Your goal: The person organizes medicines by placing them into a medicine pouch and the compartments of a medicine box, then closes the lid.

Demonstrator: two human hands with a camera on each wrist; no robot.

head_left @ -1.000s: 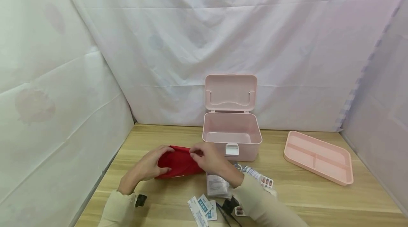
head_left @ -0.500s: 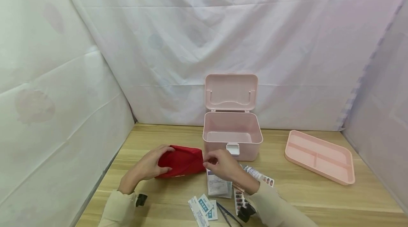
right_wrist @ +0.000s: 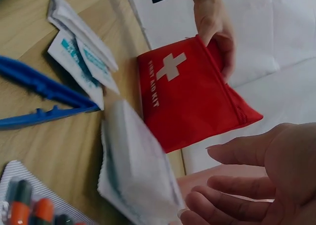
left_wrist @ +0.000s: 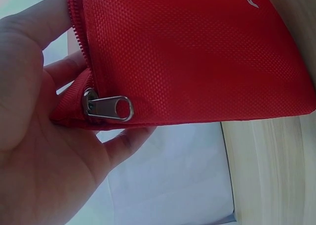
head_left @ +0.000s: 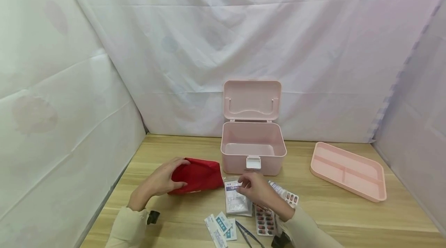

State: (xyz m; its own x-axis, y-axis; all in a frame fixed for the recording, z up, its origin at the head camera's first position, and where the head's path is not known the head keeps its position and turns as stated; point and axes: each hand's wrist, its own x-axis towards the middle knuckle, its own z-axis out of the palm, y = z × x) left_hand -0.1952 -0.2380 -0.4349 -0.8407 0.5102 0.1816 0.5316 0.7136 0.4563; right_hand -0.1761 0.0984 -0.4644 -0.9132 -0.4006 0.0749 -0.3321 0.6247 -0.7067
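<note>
A red zippered first aid pouch [head_left: 200, 178] with a white cross and lettering [right_wrist: 170, 67] stands with its mouth gaping. My left hand [head_left: 163, 178] holds it at the left end, fingers and thumb round the opening. The metal zipper pull [left_wrist: 111, 108] hangs near that palm. My right hand [head_left: 258, 190] hovers over a wrapped white packet [head_left: 234, 201], right of the pouch; its fingers are loosely bent, with nothing between them. In the right wrist view the packet [right_wrist: 140, 165] lies just past those fingertips.
A pink box [head_left: 253, 151] stands behind with its lid up. To the right lies a pink divided tray [head_left: 348, 172]. Near the front are small paper sachets [head_left: 223, 223], blue tweezers [right_wrist: 44, 91], capsule blister packs [head_left: 265, 221] and a small vial [head_left: 277, 188]. White cloth walls surround the table.
My right hand has let go of the pouch's right edge and moved right and toward me, over the wrapped packet. My left hand and the pouch have stayed in place.
</note>
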